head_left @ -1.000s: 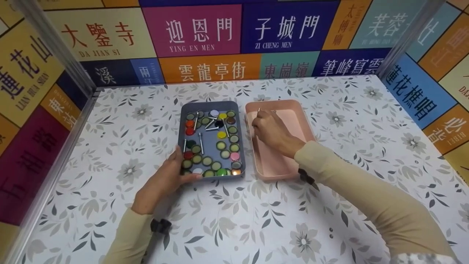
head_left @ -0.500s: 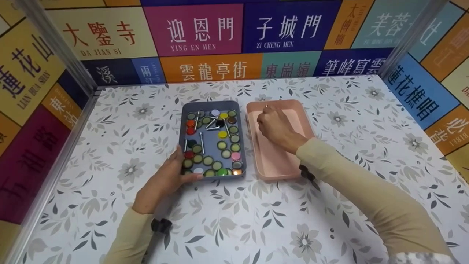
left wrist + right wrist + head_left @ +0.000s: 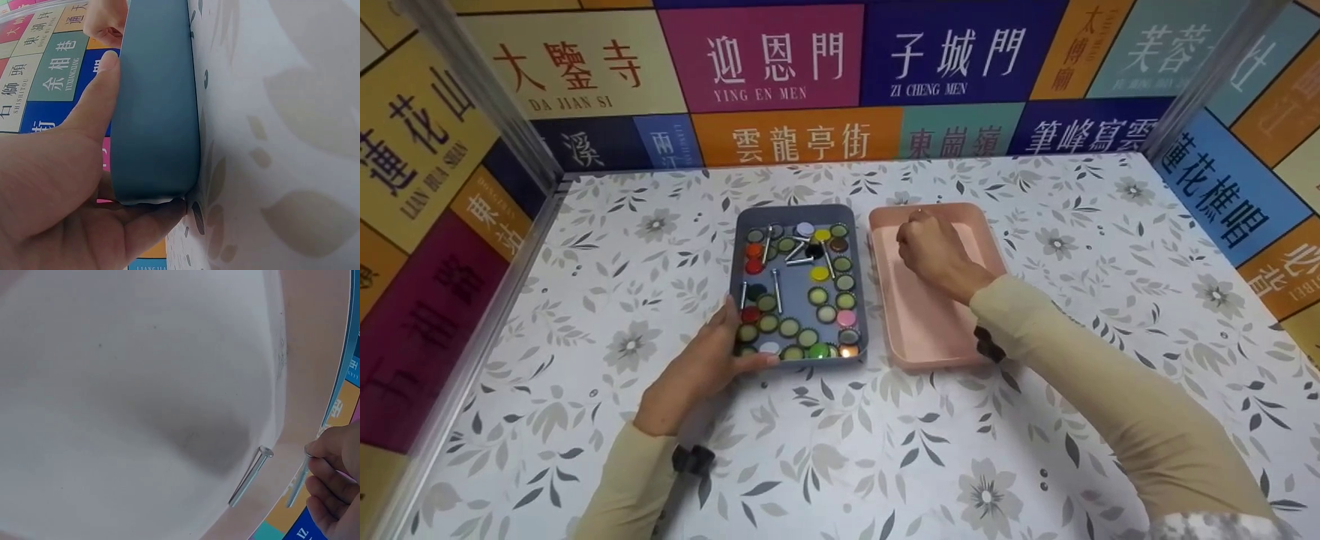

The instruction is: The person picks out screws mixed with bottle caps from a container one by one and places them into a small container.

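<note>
In the head view, a pink tray sat on a flower-patterned surface. The right hand was over the far half of the pink tray, its fingertips bunched together; what they held was mostly hidden from this side. Just left of the pink tray, across a narrow gap, stood a blue-grey tray with bottle caps and loose bolts spread over its floor. The left hand gripped the blue-grey tray by its near corner, the one farther from the pink tray.

In the left wrist view, the thumb reached to the blue-grey tray's rim and the other fingers bent against its adjoining wall.

In the right wrist view, the right hand's thumb and fingers pinched a held bolt at its head, the threaded shank jutting out beyond them beside the pink tray's wall. Another bolt lay inside the pink tray at the foot of that wall, near the held bolt but apart from it.
</note>
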Available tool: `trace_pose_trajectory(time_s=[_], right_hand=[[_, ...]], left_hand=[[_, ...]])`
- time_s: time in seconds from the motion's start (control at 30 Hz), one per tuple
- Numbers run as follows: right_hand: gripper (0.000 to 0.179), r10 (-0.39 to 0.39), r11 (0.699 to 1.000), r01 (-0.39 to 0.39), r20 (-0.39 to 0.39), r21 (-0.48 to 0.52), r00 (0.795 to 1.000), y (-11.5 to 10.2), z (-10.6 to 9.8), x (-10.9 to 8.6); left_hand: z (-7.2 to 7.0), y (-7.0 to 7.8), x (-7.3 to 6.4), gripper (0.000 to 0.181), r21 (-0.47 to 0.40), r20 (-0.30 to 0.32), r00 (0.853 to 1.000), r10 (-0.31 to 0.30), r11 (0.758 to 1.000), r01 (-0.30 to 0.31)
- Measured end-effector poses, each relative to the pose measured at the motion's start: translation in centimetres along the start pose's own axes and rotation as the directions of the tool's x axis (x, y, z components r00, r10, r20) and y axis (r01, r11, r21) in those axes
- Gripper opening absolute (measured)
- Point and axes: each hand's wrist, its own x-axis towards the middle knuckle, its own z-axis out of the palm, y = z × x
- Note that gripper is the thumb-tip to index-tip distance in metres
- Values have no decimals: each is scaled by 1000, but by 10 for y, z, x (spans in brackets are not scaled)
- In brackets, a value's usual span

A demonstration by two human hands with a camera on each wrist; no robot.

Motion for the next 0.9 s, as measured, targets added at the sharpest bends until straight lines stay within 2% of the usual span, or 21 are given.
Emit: trace_pose_trajectory(time_s=[0.13,0.37,0.57,0.9], right_hand=[[21,40,999,-40,8,24,999,3,-2,1],[22,55,995,-58,32,85,998,6,-3,4],[19,55,998,-56,34,36,998,11,2,6],[22,76,997,-76,54,1,996,17,7,6]], left_hand=[[-1,1,-1,118,8,1,1000,7,1000,-7],[-1,0,-1,117,23,-3,1000,21,1000,-21],[0,0,-1,117,19,-4,1000,12,1000,-12],[0,0,0,118,6,-18,999,45,999,-45]])
